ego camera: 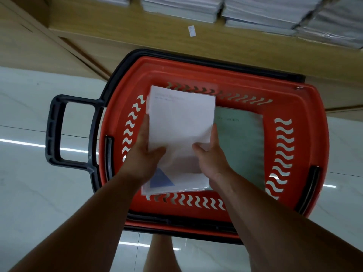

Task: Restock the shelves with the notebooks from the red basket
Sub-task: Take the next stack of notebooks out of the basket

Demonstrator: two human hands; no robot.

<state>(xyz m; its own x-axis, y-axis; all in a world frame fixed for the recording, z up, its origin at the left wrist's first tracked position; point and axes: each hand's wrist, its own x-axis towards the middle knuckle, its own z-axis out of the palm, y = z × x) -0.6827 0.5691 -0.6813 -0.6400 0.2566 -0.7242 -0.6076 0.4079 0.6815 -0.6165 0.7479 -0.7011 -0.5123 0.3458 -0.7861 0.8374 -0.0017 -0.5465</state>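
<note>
Head view
Writing on white notebook [180, 122]: faint grey lines of print near its far edge, too blurred to read.
Writing on green notebook [241, 146]: a short row of dark characters near the top, unreadable.
Shelf tag [192, 31]: small white label on the wooden shelf [137, 32] front edge, its print too small to make out.
Left hand [145, 156]: grips the white notebook's left edge, thumb curled over the cover, fingers underneath.
Right hand [212, 156]: grips the right edge, thumb pressed on the cover, fingers tucked below.
White notebook: held between both hands above the red basket [216, 75], its far end overlapping the basket's far wall.
Below it: another white cover with a blue triangle [161, 179] lies in the basket, partly hidden by the wrists.
Green notebook: flat in the basket, just right of the held one, partly covered by the right hand.
Basket handle [57, 132]: black, sticking out to the left over the pale glossy floor [29, 183].
Shelf stock [255, 12]: wrapped white stacks sit side by side on the shelf beyond the basket.
</note>
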